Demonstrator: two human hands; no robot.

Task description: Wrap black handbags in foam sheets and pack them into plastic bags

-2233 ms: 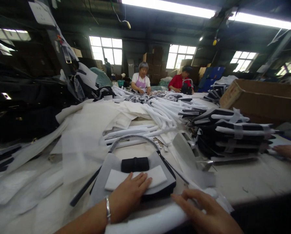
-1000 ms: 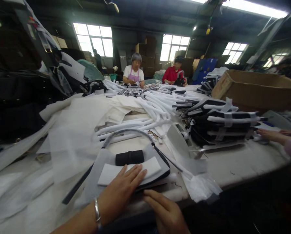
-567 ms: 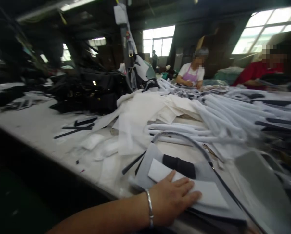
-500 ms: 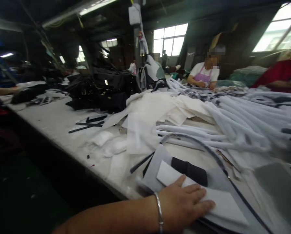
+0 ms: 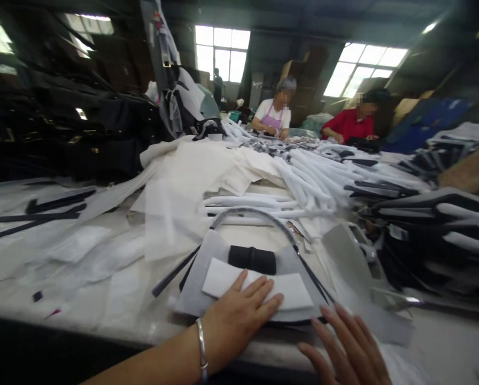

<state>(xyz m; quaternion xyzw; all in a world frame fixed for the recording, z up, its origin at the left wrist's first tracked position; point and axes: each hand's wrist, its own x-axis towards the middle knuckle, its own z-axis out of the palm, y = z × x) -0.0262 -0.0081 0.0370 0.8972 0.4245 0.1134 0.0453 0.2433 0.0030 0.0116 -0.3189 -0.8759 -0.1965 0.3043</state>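
A grey panel (image 5: 299, 262) with a long curved dark strap (image 5: 282, 224) arching over its top lies at the table's near edge. On it rests a white foam pad (image 5: 295, 289), just below a black handle wrap (image 5: 252, 259). My left hand (image 5: 239, 307), with a silver bangle at the wrist, lies flat on the pad, fingers spread. My right hand (image 5: 346, 342) hovers by the panel's lower right corner, fingers apart and holding nothing. The panel's lower edge is partly hidden by my left hand.
White sheets (image 5: 175, 187) are heaped behind the panel, beside white padded strips (image 5: 307, 182). Black bags (image 5: 103, 139) are piled at the left, more black pieces (image 5: 432, 240) at the right. Two people (image 5: 272, 115) work across the table. Dark strips (image 5: 59, 206) lie left.
The view has swung to the right. My right hand has come into view at the lower right. My left hand is still flat on the white foam pad.
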